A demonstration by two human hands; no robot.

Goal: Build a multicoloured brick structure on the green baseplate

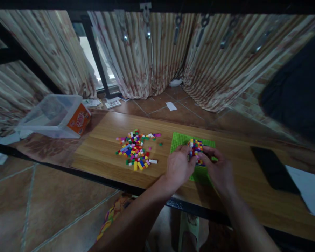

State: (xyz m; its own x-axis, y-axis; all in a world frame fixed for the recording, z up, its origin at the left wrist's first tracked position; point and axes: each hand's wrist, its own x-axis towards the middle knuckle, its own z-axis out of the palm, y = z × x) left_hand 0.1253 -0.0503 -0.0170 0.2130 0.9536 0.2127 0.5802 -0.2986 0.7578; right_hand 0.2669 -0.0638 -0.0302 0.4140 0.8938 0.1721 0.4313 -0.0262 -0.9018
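A multicoloured block of stacked toy bricks point(196, 145) stands on a bright green baseplate point(179, 138). My left hand point(179, 164) is closed against its left side, with thumb and fingers bent. From the right, my right hand point(219, 168) grips the same brick block, thumb at the near side and fingers along the right. The fingers cover the lower part of the block, so any single brick between them cannot be made out. A small light green piece point(214, 159) shows beside my right fingers.
Loose coloured bricks point(132, 150) lie in a heap on the wooden table point(99, 147), left of the baseplate. A clear plastic bin point(55, 119) with an orange label is at the far left. On the right lie a dark flat object point(273, 169) and white paper point(308, 189).
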